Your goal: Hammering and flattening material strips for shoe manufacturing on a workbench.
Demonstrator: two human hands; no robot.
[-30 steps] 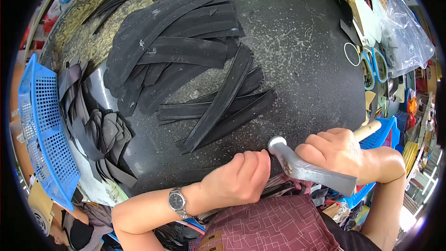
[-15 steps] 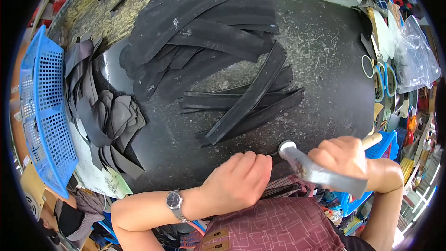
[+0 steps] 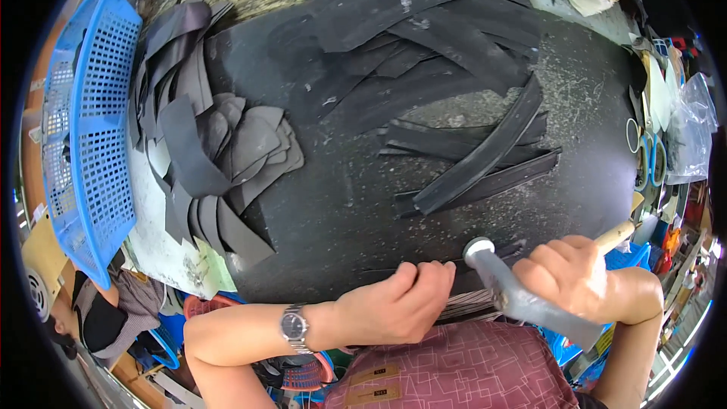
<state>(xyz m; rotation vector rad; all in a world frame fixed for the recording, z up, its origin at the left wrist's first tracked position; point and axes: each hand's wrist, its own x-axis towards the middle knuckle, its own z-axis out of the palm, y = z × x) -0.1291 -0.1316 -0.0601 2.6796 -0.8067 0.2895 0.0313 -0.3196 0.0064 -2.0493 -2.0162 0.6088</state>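
Scarred black work slab (image 3: 341, 212) fills most of my view, dusted with pale grit, so I'm using it as the landmark for everything else.

Off the slab's left edge a blue perforated plastic basket (image 3: 83, 129) is tipped up on its side. I can't see anything inside it, only the mesh wall facing me. Just inside that edge sits a heap of short black offcuts (image 3: 219, 159), probably shoved there to keep the middle free.

Across the slab's far side and centre lie long black strips (image 3: 424, 53), fanned out and overlapping, with one thick strip (image 3: 485, 155) lying diagonally on top.

At the slab's near edge my left hand (image 3: 397, 303), wristwatch (image 3: 294, 326) on the arm, is curled with fingertips pressed down on a thin black strip (image 3: 454, 266), looks like it's pinning it flat. Right beside it my right hand (image 3: 579, 276) is clenched around a hammer (image 3: 522, 295), metal head hovering just over that same strip, wooden handle end poking out past the fist.

Beyond the slab's right edge is clutter: blue-handled scissors (image 3: 650, 157) and a clear plastic bag (image 3: 693, 132); what's in the bag I can't tell.
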